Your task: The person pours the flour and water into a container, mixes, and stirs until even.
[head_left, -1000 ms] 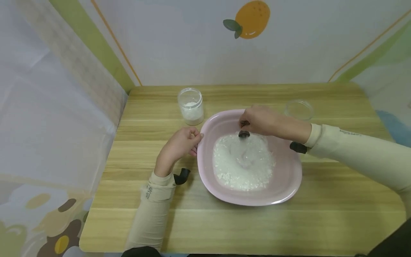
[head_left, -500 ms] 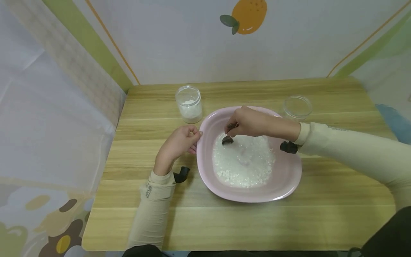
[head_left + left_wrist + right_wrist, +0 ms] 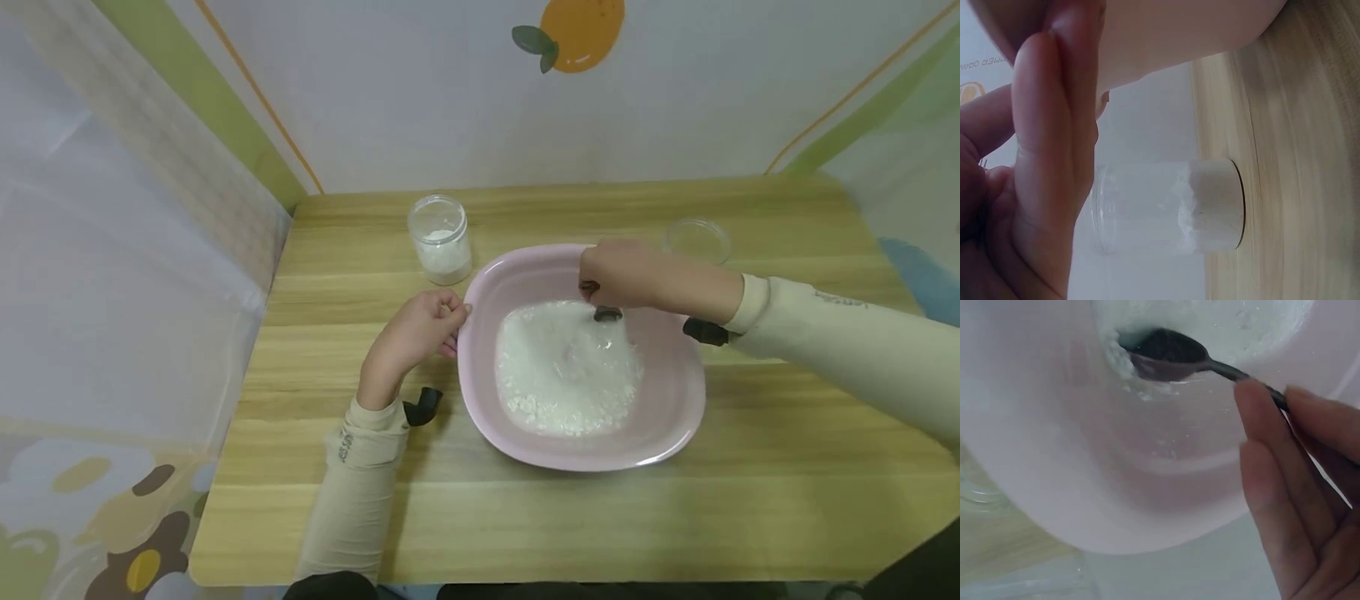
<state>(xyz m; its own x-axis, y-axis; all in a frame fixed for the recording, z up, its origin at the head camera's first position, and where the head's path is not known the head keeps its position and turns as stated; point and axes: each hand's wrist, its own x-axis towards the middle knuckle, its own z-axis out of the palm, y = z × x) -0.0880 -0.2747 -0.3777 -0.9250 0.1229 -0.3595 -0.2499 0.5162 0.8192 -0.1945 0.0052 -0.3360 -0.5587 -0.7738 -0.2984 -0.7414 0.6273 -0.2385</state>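
Note:
A pink basin (image 3: 671,392) stands on the table, holding a milky white mixture (image 3: 562,375) with small lumps near its edge. My left hand (image 3: 412,337) pinches the basin's left rim between thumb and fingers. With its thumb and fingertips my right hand (image 3: 637,271) holds a dark spoon (image 3: 608,314) over the far side of the basin. In the right wrist view, the spoon's bowl (image 3: 1169,355) dips at the edge of the mixture, near the basin wall.
A clear jar (image 3: 442,242) partly filled with white powder stands uncovered behind my left hand. Beyond my right forearm lies a round clear lid (image 3: 699,242). The wooden table (image 3: 525,533) backs onto a printed curtain (image 3: 420,100).
My right hand and the spoon have swept left through the mixture, then back to the right along the far side. My left hand stays on the rim.

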